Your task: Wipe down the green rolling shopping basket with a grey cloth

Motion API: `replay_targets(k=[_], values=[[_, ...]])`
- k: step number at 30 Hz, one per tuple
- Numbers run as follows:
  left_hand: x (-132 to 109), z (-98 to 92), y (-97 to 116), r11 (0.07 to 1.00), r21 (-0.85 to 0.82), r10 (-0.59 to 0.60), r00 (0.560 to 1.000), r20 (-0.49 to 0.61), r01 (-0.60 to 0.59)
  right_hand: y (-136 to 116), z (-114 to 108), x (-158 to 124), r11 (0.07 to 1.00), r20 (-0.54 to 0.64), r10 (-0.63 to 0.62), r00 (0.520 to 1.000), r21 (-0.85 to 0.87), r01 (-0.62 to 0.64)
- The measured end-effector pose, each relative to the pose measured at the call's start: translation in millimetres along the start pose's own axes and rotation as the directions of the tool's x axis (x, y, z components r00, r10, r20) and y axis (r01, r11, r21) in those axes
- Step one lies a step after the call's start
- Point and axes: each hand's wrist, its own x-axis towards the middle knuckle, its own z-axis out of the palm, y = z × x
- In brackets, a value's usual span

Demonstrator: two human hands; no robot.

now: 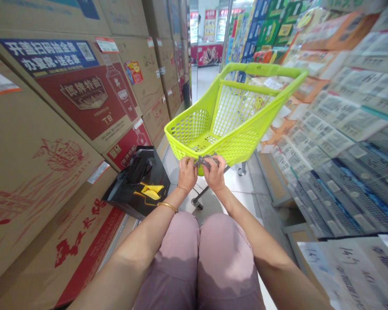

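A yellow-green shopping cart [239,125] of perforated plastic stands before my knees, its narrow end towards me. At the lower front of its basket, a crumpled grey cloth [201,162] is bunched against the plastic. My right hand [215,174] is closed on this cloth, with part of it showing between the fingers. Close beside it, my left hand [188,174] has its fingers curled on the cloth's left end, near the basket's edge. My fingertips are partly hidden. Below the hands a caster wheel [197,203] rests on the floor.
Stacked cardboard cartons [93,94] wall the left side. A black gift bag [145,181] with a yellow mark stands by them, close to my left forearm. Packaged goods [336,172] are piled along the right. A tiled aisle [208,79] runs on behind the cart.
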Motion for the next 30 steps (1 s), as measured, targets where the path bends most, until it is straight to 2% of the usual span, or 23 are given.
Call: replay_targets(k=[3,5,11,16,20,24,26,30], values=[[0,0.0,1,1.0,0.027,0.006,1.0,-0.011,-0.005,-2,1,16,0.999,-0.06,-0.025,0.998,0.021,0.026],[0,0.2,1,1.0,0.029,0.006,1.0,-0.015,-0.006,-1,5,16,1.0,-0.071,-0.021,0.997,0.013,0.022],[0,1.4,-1,0.999,-0.021,-0.028,1.0,0.005,0.028,8,19,-16,1.0,-0.018,0.01,1.0,-0.026,-0.011],[1,2.5,0,1.0,-0.001,-0.025,1.0,-0.019,0.025,12,20,-37,0.997,-0.004,-0.061,0.998,-0.054,0.061],[2,2.4,0,1.0,0.023,-0.003,0.999,-0.038,0.004,16,16,-51,0.995,0.051,-0.062,0.997,-0.07,0.065],[2,2.7,0,0.999,0.041,-0.009,0.998,-0.055,0.011,17,12,-63,0.998,0.182,-0.017,0.983,-0.06,0.029],[2,3.4,1,0.999,0.041,-0.016,0.998,-0.059,0.018,15,11,-60,1.0,0.198,0.012,0.98,-0.025,-0.007],[1,5.2,1,0.999,0.028,-0.02,0.999,-0.047,0.022,6,8,-35,0.999,0.099,0.03,0.995,0.02,-0.032]])
